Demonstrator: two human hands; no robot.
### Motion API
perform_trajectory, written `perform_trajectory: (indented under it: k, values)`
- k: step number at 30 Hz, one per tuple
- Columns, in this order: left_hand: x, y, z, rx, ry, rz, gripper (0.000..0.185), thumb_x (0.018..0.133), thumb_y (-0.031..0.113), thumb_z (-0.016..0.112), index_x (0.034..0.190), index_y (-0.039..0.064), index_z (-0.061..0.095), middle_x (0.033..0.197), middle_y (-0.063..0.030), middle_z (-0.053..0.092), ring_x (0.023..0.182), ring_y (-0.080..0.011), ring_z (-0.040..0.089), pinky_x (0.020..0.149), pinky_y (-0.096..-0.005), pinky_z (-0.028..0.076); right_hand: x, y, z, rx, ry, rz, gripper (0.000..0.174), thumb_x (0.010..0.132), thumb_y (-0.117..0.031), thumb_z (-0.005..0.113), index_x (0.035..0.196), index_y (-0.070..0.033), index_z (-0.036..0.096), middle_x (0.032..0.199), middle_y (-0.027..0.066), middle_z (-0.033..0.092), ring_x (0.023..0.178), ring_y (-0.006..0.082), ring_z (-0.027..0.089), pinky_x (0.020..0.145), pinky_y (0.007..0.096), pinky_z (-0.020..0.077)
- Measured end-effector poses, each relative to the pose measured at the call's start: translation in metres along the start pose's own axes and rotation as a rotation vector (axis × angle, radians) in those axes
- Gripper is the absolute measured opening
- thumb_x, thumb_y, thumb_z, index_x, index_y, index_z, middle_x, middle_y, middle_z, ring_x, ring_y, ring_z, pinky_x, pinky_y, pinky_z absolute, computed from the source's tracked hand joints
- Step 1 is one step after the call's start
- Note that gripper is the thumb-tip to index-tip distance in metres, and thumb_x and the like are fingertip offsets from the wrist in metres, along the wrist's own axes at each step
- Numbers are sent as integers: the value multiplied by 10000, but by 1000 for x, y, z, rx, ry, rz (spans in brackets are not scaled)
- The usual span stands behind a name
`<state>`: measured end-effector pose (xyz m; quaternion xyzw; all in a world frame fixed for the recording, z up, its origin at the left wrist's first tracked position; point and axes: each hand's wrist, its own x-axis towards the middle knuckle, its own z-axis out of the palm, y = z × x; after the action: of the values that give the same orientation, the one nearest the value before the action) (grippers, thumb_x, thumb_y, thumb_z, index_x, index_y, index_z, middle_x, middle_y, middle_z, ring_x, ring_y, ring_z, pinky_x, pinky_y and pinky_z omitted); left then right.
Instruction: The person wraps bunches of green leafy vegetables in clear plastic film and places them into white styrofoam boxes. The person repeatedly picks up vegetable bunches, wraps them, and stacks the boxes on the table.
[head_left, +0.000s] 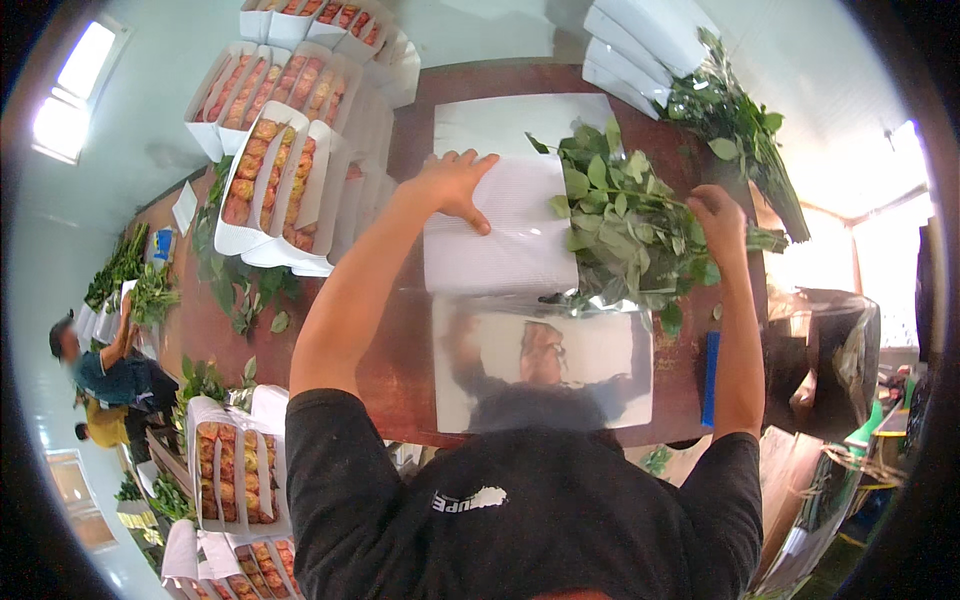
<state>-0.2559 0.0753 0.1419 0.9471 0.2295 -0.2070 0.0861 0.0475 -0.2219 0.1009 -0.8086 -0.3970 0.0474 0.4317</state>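
Note:
My left hand (459, 187) rests on a white corrugated wrap (499, 255), fingers spread and thumb apart. Out of the wrap's right end come leafy green stems (630, 217); the flower heads are hidden inside it. At the upper side of these stems is my right hand (718, 219), its fingers curled and the fingertips meeting one stem. The cut stem ends (766, 240) stick out past my right wrist. Clear film shows along the lower side of the leaves. Beneath the bundle lies a glossy pale sheet (540, 367) on the brown table (390, 360).
Wrapped bunches of reddish-yellow roses (274, 176) are stacked at the left. Another wrapped bunch (720, 112) lies at the back right. A blue strip (709, 379) lies by the table's right edge. Loose leaves (244, 292) lie at left. A co-worker (112, 375) handles greenery farther left.

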Motion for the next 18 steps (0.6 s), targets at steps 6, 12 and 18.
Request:
perform_trajectory:
  k: [6, 12, 18]
  values:
    - [0, -2, 3, -55, 16, -18, 1208, 485, 405, 896, 1478, 117, 271, 1471, -172, 364, 1351, -353, 354, 1100, -474, 307, -139, -37, -109, 23, 65, 216, 165, 863, -103, 661, 980, 14, 662, 838, 28, 665, 762, 80, 587, 712, 248, 480]
    - [21, -13, 7, -205, 72, 201, 1161, 471, 264, 881, 1449, 21, 304, 1446, -191, 403, 1349, -309, 374, 1145, -399, 266, -303, 108, -199, 164, 155, 835, 240, 879, -171, 669, 1032, 13, 652, 877, 38, 669, 764, 98, 591, 684, 251, 488]
    - [14, -23, 9, -327, 2, 132, 1195, 426, 195, 876, 1447, -13, 291, 1416, -208, 433, 1334, -312, 396, 1119, -388, 298, -299, 104, -211, 213, 72, 796, 353, 829, -252, 702, 1074, 0, 676, 762, 34, 640, 614, 88, 520, 515, 247, 406]
